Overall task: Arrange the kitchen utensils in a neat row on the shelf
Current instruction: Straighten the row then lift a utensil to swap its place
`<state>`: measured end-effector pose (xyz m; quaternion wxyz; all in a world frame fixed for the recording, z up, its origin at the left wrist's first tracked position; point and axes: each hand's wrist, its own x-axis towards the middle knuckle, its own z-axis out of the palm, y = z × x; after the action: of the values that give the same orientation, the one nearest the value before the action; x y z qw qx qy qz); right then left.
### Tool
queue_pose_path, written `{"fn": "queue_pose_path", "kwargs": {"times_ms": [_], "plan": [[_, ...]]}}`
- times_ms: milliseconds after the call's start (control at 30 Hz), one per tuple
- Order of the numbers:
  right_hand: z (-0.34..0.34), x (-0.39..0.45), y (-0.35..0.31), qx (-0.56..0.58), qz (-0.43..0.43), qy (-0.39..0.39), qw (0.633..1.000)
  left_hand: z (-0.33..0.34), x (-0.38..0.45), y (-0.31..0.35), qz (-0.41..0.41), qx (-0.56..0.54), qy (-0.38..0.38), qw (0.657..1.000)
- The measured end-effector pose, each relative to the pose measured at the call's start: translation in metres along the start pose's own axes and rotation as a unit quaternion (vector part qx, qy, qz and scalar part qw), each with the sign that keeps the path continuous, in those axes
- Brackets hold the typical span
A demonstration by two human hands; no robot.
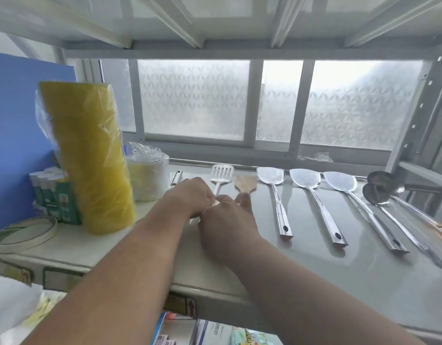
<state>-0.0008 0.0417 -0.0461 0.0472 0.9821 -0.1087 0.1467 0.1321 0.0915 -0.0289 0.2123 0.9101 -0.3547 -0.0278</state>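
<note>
On the grey shelf (339, 275) lie a slotted metal turner (222, 173), a wooden spatula (245, 184), three steel spatulas (270, 176) (305, 179) (339, 181) and two ladles (379, 181) side by side, handles toward me. My left hand (190, 195) rests curled over the slotted turner's handle. My right hand (227, 221) touches it and covers the wooden spatula's handle. Both handles are hidden under the hands. A small metal tool (177, 177) lies left of the turner.
A tall yellow wrapped stack (90, 155), a wrapped roll (150, 175), a green box pack (55, 195) and tape rolls (23, 234) fill the shelf's left end. Behind is a frosted window (264, 100). A shelf post (419, 120) stands at the right.
</note>
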Motion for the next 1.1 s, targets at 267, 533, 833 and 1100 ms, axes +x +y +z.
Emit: {"fn": "queue_pose_path", "kwargs": {"times_ms": [267, 533, 833, 1100], "plan": [[0.001, 0.006, -0.001, 0.039, 0.036, -0.025, 0.998, 0.006, 0.016, -0.002, 0.000, 0.019, 0.021, 1.000], [0.001, 0.003, -0.004, 0.127, 0.094, -0.038, 0.987, 0.014, 0.024, -0.012, 0.020, 0.005, 0.028, 0.999], [0.001, 0.001, -0.002, 0.118, 0.090, -0.034, 0.988, 0.019, 0.030, -0.019, 0.028, -0.011, 0.042, 0.999], [0.002, -0.001, -0.001, 0.073, 0.083, 0.009, 0.994, 0.023, 0.034, -0.021, 0.033, -0.047, 0.026, 0.998]]}}
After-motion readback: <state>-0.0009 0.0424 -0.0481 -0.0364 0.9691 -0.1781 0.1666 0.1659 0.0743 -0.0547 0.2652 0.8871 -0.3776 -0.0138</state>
